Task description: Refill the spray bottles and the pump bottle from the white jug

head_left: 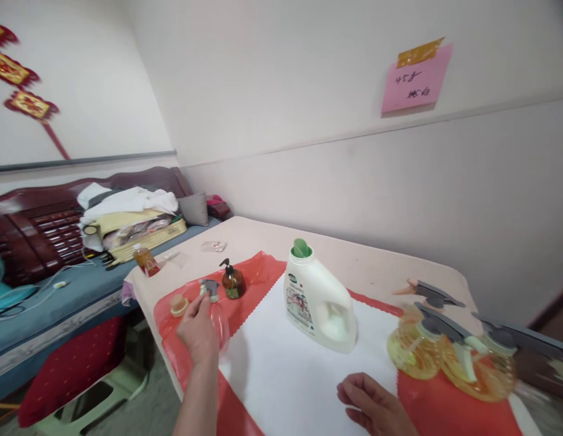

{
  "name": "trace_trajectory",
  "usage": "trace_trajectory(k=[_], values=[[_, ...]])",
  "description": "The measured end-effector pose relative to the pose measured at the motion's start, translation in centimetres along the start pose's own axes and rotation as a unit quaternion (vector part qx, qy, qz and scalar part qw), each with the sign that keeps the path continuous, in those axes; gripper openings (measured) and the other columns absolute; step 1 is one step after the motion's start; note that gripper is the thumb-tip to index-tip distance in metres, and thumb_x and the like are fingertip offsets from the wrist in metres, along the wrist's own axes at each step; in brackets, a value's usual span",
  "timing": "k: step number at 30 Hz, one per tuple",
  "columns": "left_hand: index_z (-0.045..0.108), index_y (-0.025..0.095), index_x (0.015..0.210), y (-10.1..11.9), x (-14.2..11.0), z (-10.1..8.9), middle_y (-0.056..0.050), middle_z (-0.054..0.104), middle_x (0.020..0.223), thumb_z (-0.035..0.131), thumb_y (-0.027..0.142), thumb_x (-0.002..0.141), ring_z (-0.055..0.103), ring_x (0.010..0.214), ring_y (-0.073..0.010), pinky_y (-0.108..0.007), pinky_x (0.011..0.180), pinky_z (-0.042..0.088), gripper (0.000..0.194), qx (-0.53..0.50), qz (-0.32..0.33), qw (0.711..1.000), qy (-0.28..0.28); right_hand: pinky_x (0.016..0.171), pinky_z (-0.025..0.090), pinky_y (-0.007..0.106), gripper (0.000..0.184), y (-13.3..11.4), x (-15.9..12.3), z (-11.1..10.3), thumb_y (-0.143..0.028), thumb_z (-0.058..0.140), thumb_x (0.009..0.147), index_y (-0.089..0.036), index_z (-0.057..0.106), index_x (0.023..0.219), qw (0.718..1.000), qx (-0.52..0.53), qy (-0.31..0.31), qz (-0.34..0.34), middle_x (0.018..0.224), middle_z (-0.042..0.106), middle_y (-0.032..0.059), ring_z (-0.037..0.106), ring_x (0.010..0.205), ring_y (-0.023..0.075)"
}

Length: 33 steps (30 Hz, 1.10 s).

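Note:
My left hand is closed, fingertips pinched at the grey-and-pale trigger head of a clear pinkish spray bottle on the left of the table. Part of that bottle hides behind the hand. Just beyond it stand a brown pump bottle with a black pump and a small round tan-lidded container. My right hand hovers over the white sheet, fingers loosely curled and apart, nothing visible in them. Upright on the sheet is a white detergent jug with a green piece in its mouth.
Several spray bottles of yellow liquid with grey trigger heads stand at the right on red plastic. A bottle of amber liquid and small plastic packets lie toward the far left. A red-cushioned stool stands beside the table.

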<state>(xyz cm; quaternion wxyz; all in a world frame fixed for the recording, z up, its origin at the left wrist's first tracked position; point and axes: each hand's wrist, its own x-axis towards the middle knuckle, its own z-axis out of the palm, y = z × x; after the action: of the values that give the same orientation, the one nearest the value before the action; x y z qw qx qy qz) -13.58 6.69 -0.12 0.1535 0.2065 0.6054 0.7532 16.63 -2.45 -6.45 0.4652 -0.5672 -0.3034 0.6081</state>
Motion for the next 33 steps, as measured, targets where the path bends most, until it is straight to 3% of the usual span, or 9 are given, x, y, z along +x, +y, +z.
trace_trajectory(k=[3, 6, 12, 16, 19, 22, 27, 30, 33], values=[[0.073, 0.016, 0.084, 1.0, -1.9, 0.6, -0.004, 0.072, 0.085, 0.077, 0.022, 0.066, 0.067, 0.088, -0.0182, -0.034, 0.089, 0.051, 0.019, -0.096, -0.065, 0.992, -0.045, 0.073, 0.044, 0.03, 0.039, 0.1, -0.2, 0.7, -0.059, 0.07, 0.059, -0.022, 0.058, 0.066, 0.999, -0.005, -0.032, -0.002, 0.076, 0.064, 0.002, 0.057, 0.081, 0.0189], [0.071, 0.013, 0.073, 1.2, -4.8, 1.5, -0.005, 0.072, 0.079, 0.074, 0.007, 0.064, 0.068, 0.076, -0.0135, -0.024, 0.075, 0.056, 0.011, -0.228, -0.184, 0.943, -0.155, 0.082, 0.045, 0.037, 0.05, 0.9, -0.3, 1.4, -0.067, 0.067, 0.059, -0.024, 0.062, 0.084, 0.998, 0.006, -0.063, -0.015, 0.099, 0.068, 0.0078, 0.06, 0.098, 0.0248], [0.072, 0.012, 0.074, 1.2, -11.7, 2.2, -0.006, 0.072, 0.079, 0.069, 0.0, 0.07, 0.069, 0.077, -0.0125, -0.02, 0.073, 0.057, 0.014, -0.286, -0.364, 0.86, -0.213, 0.102, 0.035, 0.05, 0.113, 2.6, -1.0, 2.9, -0.07, 0.079, 0.038, -0.031, 0.036, 0.135, 0.97, 0.084, -0.187, -0.13, 0.15, 0.033, 0.0153, 0.036, 0.135, 0.0341], [0.073, 0.014, 0.077, 2.4, -13.2, 1.4, -0.006, 0.071, 0.083, 0.075, 0.007, 0.068, 0.069, 0.08, -0.0163, -0.024, 0.073, 0.058, 0.011, -0.274, -0.38, 0.837, -0.283, 0.082, 0.049, 0.043, 0.098, 0.8, -1.8, 3.5, -0.049, 0.081, 0.046, -0.027, 0.039, 0.132, 0.96, 0.06, -0.252, -0.108, 0.128, 0.052, 0.0141, 0.057, 0.108, 0.0301], [0.073, 0.019, 0.092, 2.9, -12.5, 0.9, -0.005, 0.071, 0.088, 0.075, 0.021, 0.072, 0.068, 0.074, -0.015, -0.023, 0.062, 0.056, 0.02, -0.248, -0.375, 0.826, -0.339, 0.068, 0.047, 0.034, 0.081, -1.4, -2.7, 3.2, -0.038, 0.081, 0.042, -0.024, 0.053, 0.117, 0.967, 0.055, -0.242, -0.061, 0.103, 0.06, 0.0065, 0.058, 0.086, 0.0229], [0.072, 0.019, 0.094, 3.1, -12.7, 0.6, -0.009, 0.071, 0.095, 0.075, 0.03, 0.074, 0.068, 0.082, -0.0197, -0.03, 0.071, 0.055, 0.023, -0.182, -0.357, 0.823, -0.402, 0.068, 0.043, 0.03, 0.074, -3.4, -3.9, 2.7, -0.037, 0.083, 0.036, -0.023, 0.061, 0.105, 0.947, 0.114, -0.3, -0.009, 0.093, 0.063, 0.0026, 0.058, 0.083, 0.0207], [0.071, 0.016, 0.098, 3.6, -15.0, 0.4, -0.014, 0.072, 0.095, 0.07, 0.037, 0.078, 0.067, 0.096, -0.0279, -0.041, 0.09, 0.047, 0.029, -0.173, -0.376, 0.739, -0.531, 0.071, 0.038, 0.026, 0.065, -4.2, -4.9, 2.3, -0.034, 0.078, 0.047, -0.02, 0.063, 0.108, 0.895, 0.19, -0.402, 0.035, 0.084, 0.064, 0.0002, 0.059, 0.081, 0.0189], [0.07, 0.016, 0.091, 3.5, -15.5, 0.5, -0.012, 0.072, 0.088, 0.07, 0.039, 0.078, 0.068, 0.091, -0.0262, -0.039, 0.088, 0.047, 0.026, -0.158, -0.371, 0.764, -0.504, 0.066, 0.037, 0.025, 0.064, -3.1, -4.3, 2.4, -0.037, 0.075, 0.047, -0.019, 0.062, 0.107, 0.905, 0.174, -0.388, 0.024, 0.085, 0.064, 0.0007, 0.057, 0.077, 0.0173], [0.069, 0.016, 0.093, 3.2, -15.3, 0.7, -0.012, 0.072, 0.093, 0.07, 0.039, 0.078, 0.066, 0.092, -0.0257, -0.038, 0.085, 0.048, 0.028, -0.078, -0.284, 0.808, -0.51, 0.069, 0.042, 0.029, 0.072, -1.5, -3.3, 2.4, -0.029, 0.075, 0.046, -0.023, 0.056, 0.115, 0.955, 0.031, -0.294, -0.037, 0.095, 0.064, 0.002, 0.057, 0.08, 0.0191]])
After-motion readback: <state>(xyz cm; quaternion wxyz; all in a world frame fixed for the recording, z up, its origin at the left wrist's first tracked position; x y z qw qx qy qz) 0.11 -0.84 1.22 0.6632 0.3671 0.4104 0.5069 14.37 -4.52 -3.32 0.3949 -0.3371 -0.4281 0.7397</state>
